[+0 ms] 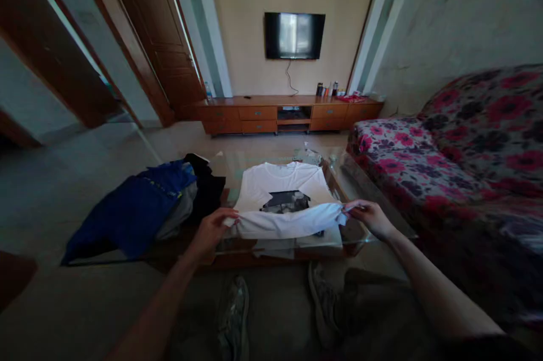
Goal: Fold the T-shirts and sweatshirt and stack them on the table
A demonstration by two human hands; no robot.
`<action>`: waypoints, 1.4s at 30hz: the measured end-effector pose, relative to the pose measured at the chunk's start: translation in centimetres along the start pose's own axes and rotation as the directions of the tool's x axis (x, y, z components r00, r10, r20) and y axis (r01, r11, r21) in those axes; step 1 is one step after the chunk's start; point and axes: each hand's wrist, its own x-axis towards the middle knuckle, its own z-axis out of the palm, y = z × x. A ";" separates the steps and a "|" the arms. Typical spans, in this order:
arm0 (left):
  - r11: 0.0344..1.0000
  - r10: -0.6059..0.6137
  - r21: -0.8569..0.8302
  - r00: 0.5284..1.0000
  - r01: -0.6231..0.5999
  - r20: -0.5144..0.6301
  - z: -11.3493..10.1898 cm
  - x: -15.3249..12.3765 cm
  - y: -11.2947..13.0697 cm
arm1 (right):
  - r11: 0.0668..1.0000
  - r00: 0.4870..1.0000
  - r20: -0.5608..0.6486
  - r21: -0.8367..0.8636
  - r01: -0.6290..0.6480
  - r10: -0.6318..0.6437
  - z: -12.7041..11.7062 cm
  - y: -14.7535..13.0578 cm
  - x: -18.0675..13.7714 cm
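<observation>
A white T-shirt [254, 185] with a dark printed picture on its chest lies on the glass coffee table [373, 202], its neckline facing away from me. Its near edge is turned up in a band across the lower part of the print. My left hand [216, 225] pinches the left end of that band. At the right end, my right hand [365, 215] grips the fabric between thumb and fingers. Left of the shirt sits a heap of clothes, with a blue garment [123, 214], a grey one [182, 211] and a black one [206, 183].
A sofa with a floral cover [394, 163] stands close on the right. Beyond the table is a low wooden TV cabinet [257, 114] with bottles and cans on top, below a wall-mounted television [294, 36]. My shoes [235, 310] are on the floor at the table's near side.
</observation>
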 end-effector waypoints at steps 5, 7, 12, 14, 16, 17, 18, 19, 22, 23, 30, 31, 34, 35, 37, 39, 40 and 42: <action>0.993 -0.114 0.009 0.993 0.114 -0.021 -0.2 0.2 -0.1 | 1.000 0.999 -0.028 -0.003 -0.028 0.028 -0.3 0.0 0.1; 0.989 -0.148 -0.002 0.988 0.148 -0.032 -0.2 0.3 -0.2 | 1.000 0.999 -0.031 -0.002 -0.025 0.025 -0.5 0.4 0.3; 0.985 -0.174 0.007 0.985 0.174 -0.014 -0.1 0.3 -0.1 | 0.999 1.000 -0.013 -0.045 0.000 -0.001 -1.2 1.2 0.9; 0.983 -0.183 0.020 0.983 0.183 0.004 -0.2 0.3 -0.1 | 0.999 1.000 -0.016 -0.029 -0.016 0.016 -1.2 1.3 0.9; 0.981 -0.192 0.025 0.981 0.192 0.010 -0.3 0.3 -0.1 | 0.999 0.999 -0.017 0.015 -0.034 0.035 -1.1 1.2 0.8; 0.980 -0.198 0.025 0.980 0.197 0.016 -0.4 0.3 -0.1 | 0.998 0.999 -0.021 0.042 -0.044 0.045 -1.0 1.1 0.7; 0.978 -0.206 0.024 0.978 0.205 0.024 -0.5 0.3 -0.1 | 0.996 0.998 -0.024 0.067 -0.057 0.058 -0.8 1.0 0.6; 0.976 -0.215 0.021 0.976 0.215 0.030 -0.5 0.3 0.0 | 0.994 0.997 -0.027 0.087 -0.069 0.071 -0.6 0.9 0.6; 0.977 -0.213 0.003 0.977 0.213 0.008 -0.7 0.3 0.4 | 0.990 0.995 -0.042 0.116 -0.084 0.089 -0.3 0.7 0.5; 0.981 -0.191 0.007 0.981 0.191 -0.010 -0.8 0.3 0.5 | 0.989 0.995 -0.041 0.121 -0.084 0.090 -0.3 0.6 0.5; 0.975 -0.007 0.220 0.999 0.014 -0.033 -1.0 0.2 0.8 | 0.996 0.998 0.008 0.061 -0.068 0.068 -0.6 1.0 0.7; 0.969 0.004 0.247 1.000 0.002 -0.027 -1.0 0.1 0.9 | 0.997 0.999 0.003 0.054 -0.053 0.053 -0.6 1.1 0.7; 0.942 0.069 0.330 0.998 -0.069 0.010 -0.7 -0.1 1.4 | 0.999 0.999 -0.044 0.048 -0.020 0.023 -0.6 1.4 0.9; 0.928 0.097 0.358 0.995 -0.100 0.025 -0.6 -0.1 1.7 | 0.999 0.998 -0.060 0.046 -0.011 0.014 -0.6 1.5 0.9; 0.904 0.135 0.404 0.990 -0.141 0.043 -0.3 -0.3 2.1 | 0.999 0.997 -0.083 0.040 0.005 -0.002 -0.5 1.5 1.0; 0.894 0.130 0.428 0.991 -0.134 0.040 -0.1 -0.4 2.4 | 0.999 0.995 -0.100 0.034 0.008 -0.004 -0.5 1.3 1.0; 0.893 0.114 0.435 0.993 -0.116 0.031 0.0 -0.4 2.4 | 0.999 0.994 -0.110 0.036 0.005 -0.001 -0.4 1.2 0.9; 0.899 0.072 0.432 0.997 -0.070 0.011 0.1 -0.4 2.5 | 0.999 0.992 -0.124 0.037 0.004 0.001 -0.3 0.9 0.8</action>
